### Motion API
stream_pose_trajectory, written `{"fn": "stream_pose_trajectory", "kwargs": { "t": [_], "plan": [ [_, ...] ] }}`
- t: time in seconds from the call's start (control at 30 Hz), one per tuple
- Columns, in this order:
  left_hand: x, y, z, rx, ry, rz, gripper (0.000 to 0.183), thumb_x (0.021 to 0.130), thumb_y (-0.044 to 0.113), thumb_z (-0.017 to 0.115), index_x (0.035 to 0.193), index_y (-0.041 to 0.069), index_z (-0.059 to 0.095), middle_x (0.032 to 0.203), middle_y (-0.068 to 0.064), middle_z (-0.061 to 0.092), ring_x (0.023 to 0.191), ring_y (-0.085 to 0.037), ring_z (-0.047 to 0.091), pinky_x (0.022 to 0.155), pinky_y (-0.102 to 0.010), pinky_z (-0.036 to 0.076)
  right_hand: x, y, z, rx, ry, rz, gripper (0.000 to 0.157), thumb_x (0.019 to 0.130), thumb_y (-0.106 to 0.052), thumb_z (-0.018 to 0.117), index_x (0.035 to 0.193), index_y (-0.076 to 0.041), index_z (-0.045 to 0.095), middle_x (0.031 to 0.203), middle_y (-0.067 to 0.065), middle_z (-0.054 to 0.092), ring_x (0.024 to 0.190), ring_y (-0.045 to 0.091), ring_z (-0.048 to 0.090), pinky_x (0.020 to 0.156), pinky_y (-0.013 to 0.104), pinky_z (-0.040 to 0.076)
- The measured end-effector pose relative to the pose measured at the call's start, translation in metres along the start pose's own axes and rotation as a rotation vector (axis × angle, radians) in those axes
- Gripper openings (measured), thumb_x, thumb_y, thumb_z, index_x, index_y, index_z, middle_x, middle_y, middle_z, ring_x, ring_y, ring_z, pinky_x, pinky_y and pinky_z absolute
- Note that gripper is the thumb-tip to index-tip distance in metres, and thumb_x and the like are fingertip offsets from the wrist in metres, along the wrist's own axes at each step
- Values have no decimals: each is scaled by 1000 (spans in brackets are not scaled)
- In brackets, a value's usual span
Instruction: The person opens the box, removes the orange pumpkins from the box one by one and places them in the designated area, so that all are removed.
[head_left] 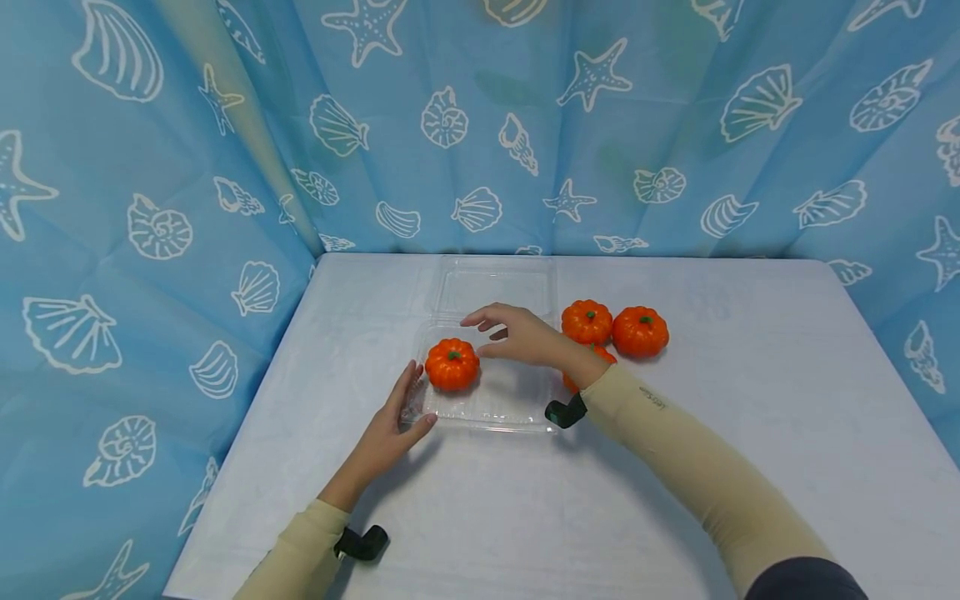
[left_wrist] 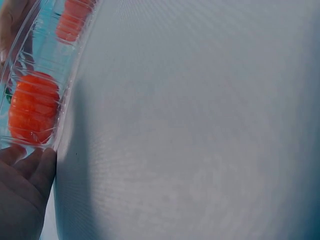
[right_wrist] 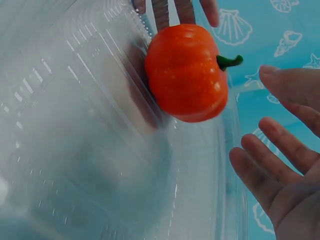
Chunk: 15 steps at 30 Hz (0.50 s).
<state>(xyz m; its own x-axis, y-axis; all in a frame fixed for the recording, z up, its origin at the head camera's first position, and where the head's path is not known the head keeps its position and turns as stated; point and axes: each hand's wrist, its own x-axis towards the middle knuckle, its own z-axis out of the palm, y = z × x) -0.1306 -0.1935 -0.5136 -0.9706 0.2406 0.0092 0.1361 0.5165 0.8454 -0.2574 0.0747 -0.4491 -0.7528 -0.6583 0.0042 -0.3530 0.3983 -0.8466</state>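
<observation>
A small orange pumpkin with a green stem sits at the left end of a clear plastic clamshell container, whose lid lies folded back. At the container's left end, my left hand touches the wall with extended fingers, the thumb by the front corner. My right hand hovers over the container just right of the pumpkin, fingers spread and holding nothing. The right wrist view has that pumpkin apart from the right fingertips. Through the wall, the left wrist view shows the pumpkin too.
To the container's right stand two more orange pumpkins, one nearer and one farther right. A third pumpkin is partly hidden behind the right wrist. A white cloth covers the table; a blue shell-print curtain hangs behind.
</observation>
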Motion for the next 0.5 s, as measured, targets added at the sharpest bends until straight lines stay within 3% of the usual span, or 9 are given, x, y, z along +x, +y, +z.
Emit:
{"fn": "stream_pose_trajectory", "kwargs": {
  "t": [0.23,0.5],
  "plan": [
    [0,-1,-1,-9,-8,15,89,98,23,69,165,17,12,167,-8,26,153,-32,24,120,-61,18,9,-5,12,-22,-77,21,50,92,-10,74,140,-10,60,144,6,56,134,32,50,110,44,45],
    [0,0,-1,0,-4,24,89,97,26,69,165,18,12,167,-8,27,153,-32,25,120,-61,18,20,-6,23,-85,-143,11,52,90,-14,78,139,-15,62,146,3,56,138,24,48,109,45,47]
  ]
}}
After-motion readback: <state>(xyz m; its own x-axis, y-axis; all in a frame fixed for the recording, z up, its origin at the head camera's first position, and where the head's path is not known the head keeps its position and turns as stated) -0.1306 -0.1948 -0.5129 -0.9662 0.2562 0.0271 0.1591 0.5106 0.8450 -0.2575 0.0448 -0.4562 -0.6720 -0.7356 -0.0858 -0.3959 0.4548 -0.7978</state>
